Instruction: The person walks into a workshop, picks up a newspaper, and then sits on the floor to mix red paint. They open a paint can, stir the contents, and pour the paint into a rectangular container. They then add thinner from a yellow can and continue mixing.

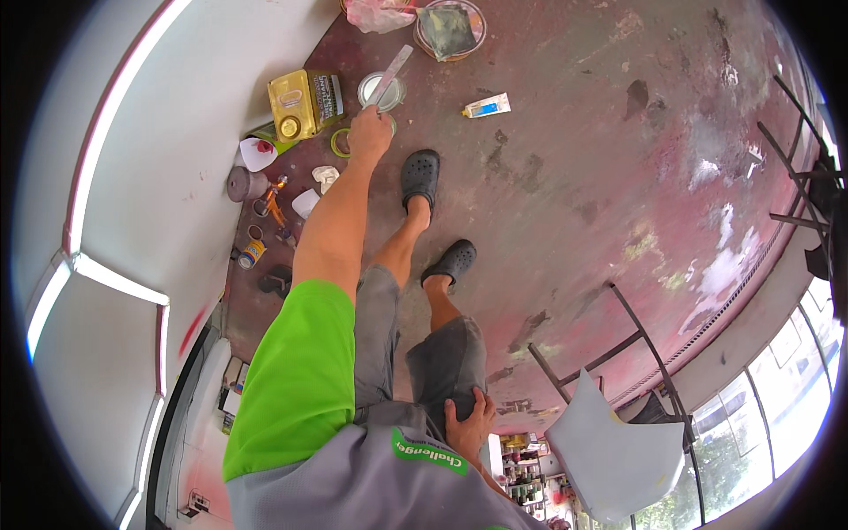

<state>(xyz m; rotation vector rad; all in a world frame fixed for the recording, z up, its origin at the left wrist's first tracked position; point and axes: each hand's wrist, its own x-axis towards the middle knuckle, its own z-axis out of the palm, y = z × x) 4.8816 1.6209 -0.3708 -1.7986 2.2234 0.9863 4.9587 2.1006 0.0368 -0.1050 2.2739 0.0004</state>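
Observation:
My left hand [371,135] is stretched forward over the floor, its fingers closed around a flat grey stick [394,72]. The stick points away from me and slants across an open round tin [397,94] with whitish contents. I cannot tell whether it touches the tin. A roll of green tape [338,144] lies just left of that hand. On my right thigh rests my right hand [470,424], fingers spread and holding nothing.
Left along a pale panel stand a gold rectangular can [296,106], a grey cup [246,184], an orange spray gun [276,206] and a small yellow-blue can [253,254]. Ahead are a round tub [478,26] and a tube [487,106]. A grey panel [609,450] on a metal stand is at right.

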